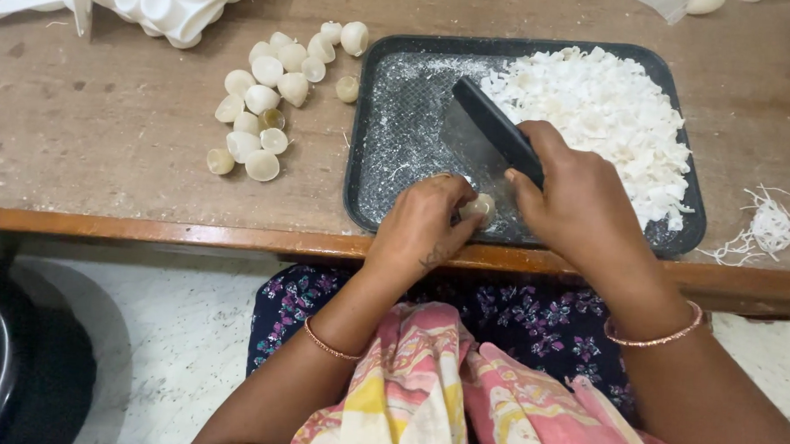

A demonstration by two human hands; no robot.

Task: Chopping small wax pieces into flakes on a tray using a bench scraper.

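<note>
We are watching the left hand (421, 228) pinching a pale shell (481, 207) against the tray (364, 216) floor at its near edge, steadying it. The right hand (582, 204) is wrapping closed around the knife (492, 129) handle, blade angling down beside the shell. White chips (604, 107) are piling at the tray's far right. Fingers are hiding the cutting edge; the shell is mostly covered.
</note>
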